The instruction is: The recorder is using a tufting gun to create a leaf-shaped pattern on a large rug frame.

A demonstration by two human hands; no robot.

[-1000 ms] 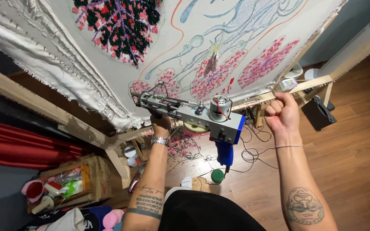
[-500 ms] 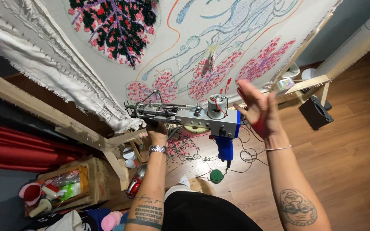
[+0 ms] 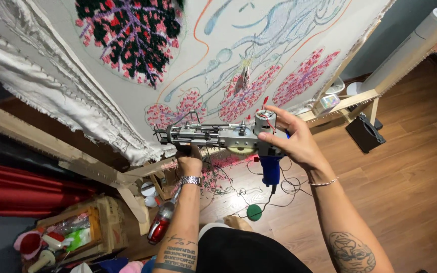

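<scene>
Sideways, tufting gun (image 3: 223, 136) lying level, needle end pointing left

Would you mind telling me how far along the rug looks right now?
Done: the black-and-pink round patch and several pink clusters are filled with yarn. In hand: the left hand grips the tufting gun from below, while the right hand touches its motor end. Left: the blue-outlined figures remain bare cloth.

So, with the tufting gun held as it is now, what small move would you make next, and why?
Probably close the right hand onto the blue handle: its fingers are spread over the motor, and only the left hand grips the tufting gun from below.
</scene>
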